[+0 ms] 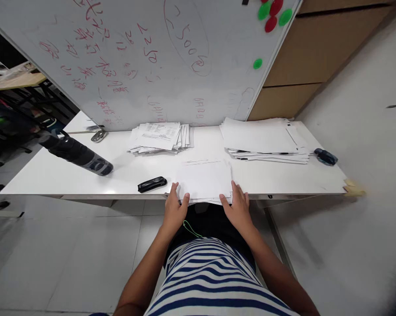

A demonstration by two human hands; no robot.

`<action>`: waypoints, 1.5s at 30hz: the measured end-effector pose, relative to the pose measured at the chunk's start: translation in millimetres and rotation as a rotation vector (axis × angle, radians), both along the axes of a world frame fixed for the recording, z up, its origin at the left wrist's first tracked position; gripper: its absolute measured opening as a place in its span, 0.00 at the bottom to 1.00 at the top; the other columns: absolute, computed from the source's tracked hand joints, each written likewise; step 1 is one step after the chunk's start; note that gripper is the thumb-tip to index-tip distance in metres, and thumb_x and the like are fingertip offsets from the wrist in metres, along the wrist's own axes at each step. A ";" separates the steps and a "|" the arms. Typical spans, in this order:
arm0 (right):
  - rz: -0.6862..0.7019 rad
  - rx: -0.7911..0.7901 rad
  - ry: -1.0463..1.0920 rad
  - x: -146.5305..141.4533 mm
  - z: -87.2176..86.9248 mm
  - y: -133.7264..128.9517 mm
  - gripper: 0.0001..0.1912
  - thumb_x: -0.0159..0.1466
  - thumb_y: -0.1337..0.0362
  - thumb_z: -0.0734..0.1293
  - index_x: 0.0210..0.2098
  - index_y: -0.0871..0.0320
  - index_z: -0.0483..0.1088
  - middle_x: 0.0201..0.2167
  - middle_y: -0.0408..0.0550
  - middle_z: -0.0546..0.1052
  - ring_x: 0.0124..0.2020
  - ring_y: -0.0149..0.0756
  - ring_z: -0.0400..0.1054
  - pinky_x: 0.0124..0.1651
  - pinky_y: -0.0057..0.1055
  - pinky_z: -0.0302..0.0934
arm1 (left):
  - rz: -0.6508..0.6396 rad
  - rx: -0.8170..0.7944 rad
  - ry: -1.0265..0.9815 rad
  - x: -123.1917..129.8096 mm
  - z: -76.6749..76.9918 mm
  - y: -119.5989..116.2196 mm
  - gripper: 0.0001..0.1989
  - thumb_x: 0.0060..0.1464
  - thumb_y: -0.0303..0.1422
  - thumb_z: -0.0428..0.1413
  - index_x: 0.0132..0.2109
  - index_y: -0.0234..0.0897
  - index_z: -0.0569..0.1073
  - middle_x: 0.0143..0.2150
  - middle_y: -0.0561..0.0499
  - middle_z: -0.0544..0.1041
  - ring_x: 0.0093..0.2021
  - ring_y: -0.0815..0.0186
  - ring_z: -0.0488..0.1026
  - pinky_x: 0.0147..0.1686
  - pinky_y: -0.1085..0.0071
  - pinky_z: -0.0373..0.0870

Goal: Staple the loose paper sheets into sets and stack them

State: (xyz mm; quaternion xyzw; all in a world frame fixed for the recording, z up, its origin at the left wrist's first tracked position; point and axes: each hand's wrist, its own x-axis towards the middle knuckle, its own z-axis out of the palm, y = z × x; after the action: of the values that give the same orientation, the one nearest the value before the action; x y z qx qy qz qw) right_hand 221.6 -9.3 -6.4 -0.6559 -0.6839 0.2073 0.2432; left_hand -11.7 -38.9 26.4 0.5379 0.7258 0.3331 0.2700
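Note:
A small stack of white paper sheets (204, 181) lies at the front edge of the white table, its near edge sticking out slightly past it. My left hand (176, 211) grips the stack's near left corner, thumb on top and fingers along the side. At the near right corner, my right hand (237, 211) holds the stack the same way. Fingertips under the paper are hidden. Just left of my left hand lies a black stapler (152, 184).
Behind are a pile of printed papers (160, 135) and a larger stack of sheets (260, 136). A black bottle (82, 156) stands at left, near a grey oval object (98, 136). A dark object (326, 156) sits at far right. A whiteboard (217, 57) rises behind the table.

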 end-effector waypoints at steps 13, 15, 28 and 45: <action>-0.134 0.392 0.103 40.5 -22.4 95.8 0.27 0.69 0.54 0.58 0.62 0.62 0.61 0.64 0.64 0.64 0.67 0.51 0.54 0.67 0.54 0.53 | -0.086 0.362 0.500 -18.3 65.1 34.6 0.19 0.64 0.41 0.48 0.59 0.42 0.68 0.66 0.43 0.66 0.71 0.51 0.53 0.68 0.45 0.40; -0.156 0.404 0.050 38.9 -26.3 103.5 0.25 0.68 0.56 0.58 0.60 0.64 0.64 0.61 0.64 0.67 0.65 0.52 0.57 0.65 0.54 0.55 | -0.061 0.330 0.575 -33.1 73.2 63.1 0.22 0.63 0.44 0.50 0.60 0.41 0.67 0.66 0.41 0.66 0.70 0.48 0.52 0.67 0.44 0.42; -0.172 0.382 -0.027 34.3 -24.1 105.6 0.21 0.68 0.59 0.59 0.55 0.64 0.69 0.53 0.62 0.76 0.57 0.52 0.66 0.59 0.49 0.60 | -0.304 0.042 0.918 -120.7 38.1 205.6 0.21 0.61 0.37 0.53 0.61 0.43 0.69 0.64 0.42 0.68 0.65 0.50 0.61 0.61 0.52 0.57; -0.162 0.418 0.009 34.0 -27.8 105.6 0.20 0.68 0.59 0.59 0.51 0.64 0.72 0.51 0.61 0.77 0.55 0.52 0.68 0.58 0.51 0.62 | 0.065 0.473 -0.010 -67.3 108.2 157.7 0.15 0.54 0.45 0.59 0.30 0.38 0.76 0.26 0.53 0.76 0.29 0.67 0.72 0.32 0.72 0.66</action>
State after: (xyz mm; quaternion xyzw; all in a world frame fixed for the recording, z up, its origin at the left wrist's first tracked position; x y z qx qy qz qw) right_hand 255.6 96.2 -34.2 -0.6430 -0.6559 0.0438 0.3928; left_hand -78.9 118.8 134.5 0.5608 0.6433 0.5049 0.1293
